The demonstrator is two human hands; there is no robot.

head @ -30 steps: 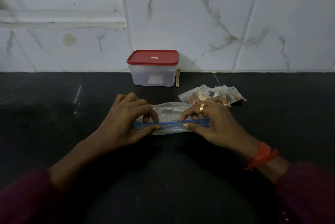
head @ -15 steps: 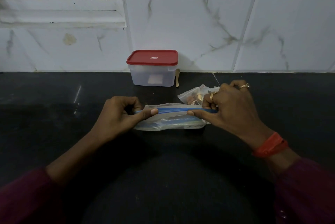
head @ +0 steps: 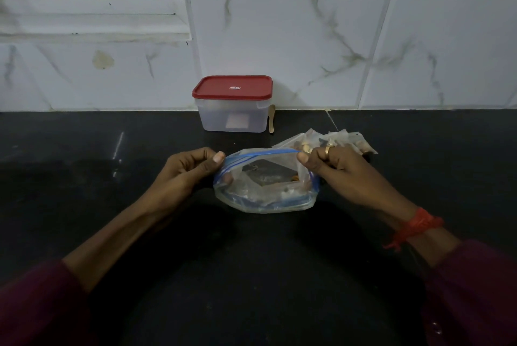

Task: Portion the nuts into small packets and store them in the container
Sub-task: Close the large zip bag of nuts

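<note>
A clear zip bag with a blue seal strip stands on the black counter, its mouth pulled open. My left hand pinches the left end of the mouth. My right hand pinches the right end. Inside the bag lie crumpled clear plastic and a few brown nuts. Several small filled nut packets lie just behind my right hand, partly hidden by it. A translucent container with a red lid, lid on, stands by the wall.
A small wooden stick leans against the container's right side. White marble-patterned tiles rise behind the counter, and a window sill juts out at the upper left.
The bag lay flat with both hands pinching its sealed strip. The hands have since lifted the strip and pulled it apart, so the bag's mouth is open.
</note>
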